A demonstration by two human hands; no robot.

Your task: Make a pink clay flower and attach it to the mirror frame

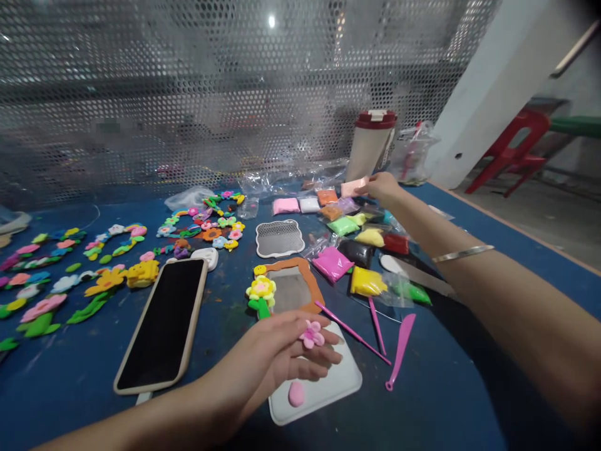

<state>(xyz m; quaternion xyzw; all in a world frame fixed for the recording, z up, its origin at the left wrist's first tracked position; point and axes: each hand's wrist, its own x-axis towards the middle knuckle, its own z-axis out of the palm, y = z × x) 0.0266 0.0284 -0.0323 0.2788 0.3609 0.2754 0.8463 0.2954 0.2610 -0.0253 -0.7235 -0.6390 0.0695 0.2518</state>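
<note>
My left hand (pixel 295 351) is closed lightly round a small pink clay flower (pixel 312 334), above a white board (pixel 328 382). On that board lies a pink clay lump (pixel 296 394). At the back, my right hand (pixel 379 188) pinches a pale peach packet (pixel 354 187) just in front of a cup. Beyond my left hand is a mirror with an orange-brown clay rim (pixel 314 285), with a yellow clay flower (pixel 261 289) at its left side. A plain white-framed mirror (pixel 280 238) lies behind it.
Coloured clay packets (pixel 369 281) spread over the blue table (pixel 225 376) at centre right. Pink tools (pixel 402 351) lie near a phone-free right side; a phone (pixel 163 326) and clay ornaments (pixel 106 282) are left. A tall cup (pixel 369 147) stands before the perforated metal screen (pixel 188 94).
</note>
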